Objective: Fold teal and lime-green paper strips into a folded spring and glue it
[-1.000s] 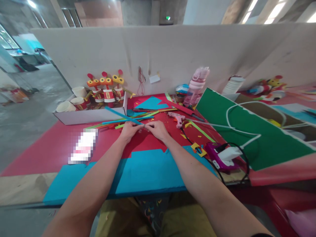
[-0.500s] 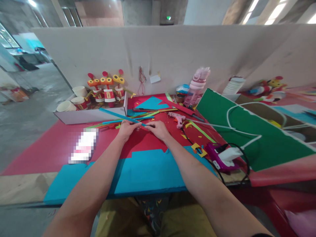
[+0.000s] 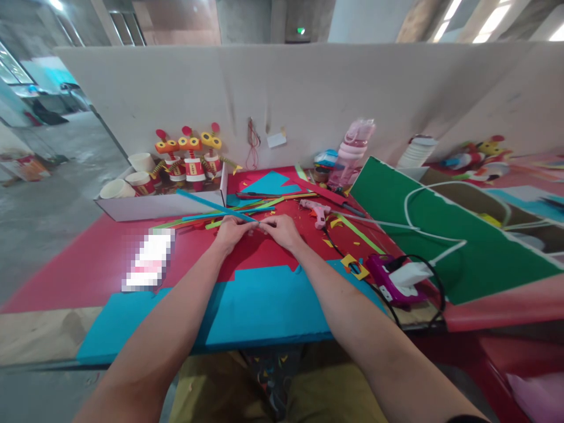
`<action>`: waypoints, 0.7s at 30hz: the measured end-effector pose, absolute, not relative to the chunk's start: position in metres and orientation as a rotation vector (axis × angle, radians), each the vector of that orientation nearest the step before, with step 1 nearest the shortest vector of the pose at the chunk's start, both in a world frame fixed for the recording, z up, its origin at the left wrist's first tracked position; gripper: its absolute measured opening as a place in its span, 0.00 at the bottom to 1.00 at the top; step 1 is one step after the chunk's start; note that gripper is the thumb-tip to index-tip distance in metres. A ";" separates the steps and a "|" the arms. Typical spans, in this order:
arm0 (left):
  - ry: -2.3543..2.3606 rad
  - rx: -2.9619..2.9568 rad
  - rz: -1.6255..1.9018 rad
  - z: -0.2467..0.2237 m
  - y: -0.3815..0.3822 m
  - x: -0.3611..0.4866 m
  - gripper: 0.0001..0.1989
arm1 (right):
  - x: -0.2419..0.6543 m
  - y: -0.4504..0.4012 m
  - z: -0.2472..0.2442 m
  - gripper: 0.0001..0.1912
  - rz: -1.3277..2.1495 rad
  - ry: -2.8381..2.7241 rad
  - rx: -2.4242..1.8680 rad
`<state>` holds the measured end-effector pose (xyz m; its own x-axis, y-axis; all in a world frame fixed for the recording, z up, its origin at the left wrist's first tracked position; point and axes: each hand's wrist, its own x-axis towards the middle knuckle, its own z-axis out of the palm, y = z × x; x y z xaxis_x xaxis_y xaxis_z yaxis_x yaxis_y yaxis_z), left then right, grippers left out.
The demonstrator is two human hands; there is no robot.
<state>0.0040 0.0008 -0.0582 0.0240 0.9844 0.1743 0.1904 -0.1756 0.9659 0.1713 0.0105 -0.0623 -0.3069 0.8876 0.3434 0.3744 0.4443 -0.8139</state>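
A long blue paper strip slants up to the left above the red work surface. My left hand pinches it near its lower right end. Fingertips of my right hand are closed at that same end, nearly touching the left fingertips, which partly hide the tip. Behind my hands lies a loose pile of coloured strips, including green strips. To the right of my right hand rests a pink glue gun.
Blue sheets cover the front edge. On the left lies a blurred-out bright phone-like object. Paper-cup figures stand behind a white board. A purple power strip, a green board and a pink bottle are at right.
My left hand has slid slightly right along the blue strip, bringing the fingertips of both hands closer together. The strip keeps nearly the same slant.
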 end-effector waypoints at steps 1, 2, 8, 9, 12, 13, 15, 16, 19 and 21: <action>1.273 1.489 1.241 -0.058 0.000 0.004 0.13 | 0.171 0.011 -0.063 0.11 0.812 -1.866 -1.061; 1.283 1.489 1.247 -0.057 0.000 0.004 0.13 | 0.171 0.011 -0.063 0.11 0.829 -1.861 -1.054; 1.269 1.450 1.305 -0.058 0.006 -0.006 0.14 | 0.174 0.015 -0.068 0.11 0.844 -1.893 -1.029; 1.269 1.445 1.308 -0.058 0.007 -0.007 0.14 | 0.175 0.015 -0.068 0.11 0.850 -1.886 -1.026; 1.273 1.447 1.304 -0.059 0.008 -0.008 0.14 | 0.176 0.014 -0.068 0.10 0.845 -1.879 -1.035; 1.277 1.447 1.302 -0.060 0.008 -0.008 0.14 | 0.176 0.014 -0.067 0.10 0.840 -1.882 -1.041; 1.280 1.447 1.299 -0.060 0.008 -0.007 0.14 | 0.175 0.014 -0.066 0.10 0.826 -1.893 -1.052; 1.275 1.447 1.296 -0.060 0.008 -0.007 0.14 | 0.175 0.014 -0.065 0.10 0.818 -1.901 -1.056; 1.236 1.436 1.294 -0.059 0.007 -0.007 0.14 | 0.175 0.014 -0.065 0.11 0.791 -1.920 -1.067; 1.214 1.422 1.297 -0.058 0.007 -0.007 0.14 | 0.175 0.014 -0.065 0.11 0.781 -1.922 -1.074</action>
